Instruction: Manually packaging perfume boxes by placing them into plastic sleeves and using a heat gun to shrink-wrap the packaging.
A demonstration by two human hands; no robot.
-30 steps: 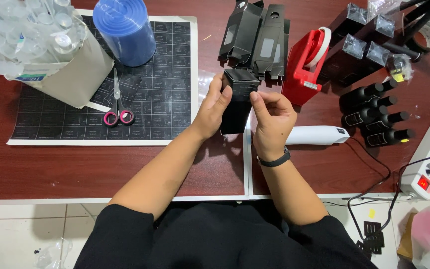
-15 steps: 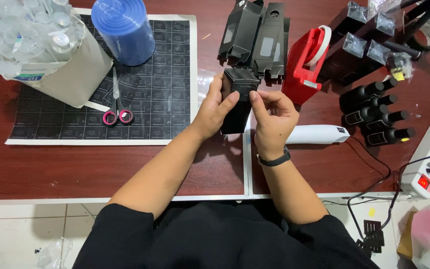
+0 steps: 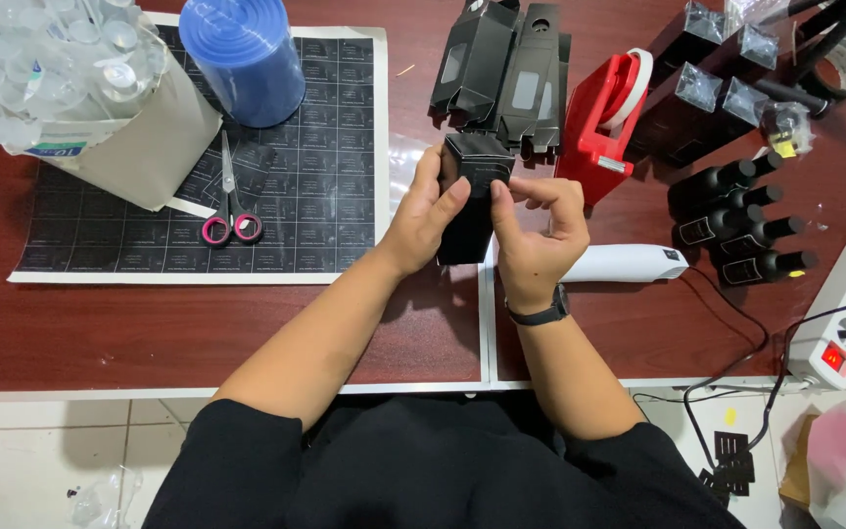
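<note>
At the centre of the frame one small black box stands tilted above the dark red surface, held between both hands. The left hand has its grip clenched around the box's left side; the right hand pinches the box's upper right edge with thumb and forefinger. Just above lies one pile of flat black cartons. One red tape dispenser sits to the right, four black bottles further right, and one pair of pink-handled scissors at the left.
</note>
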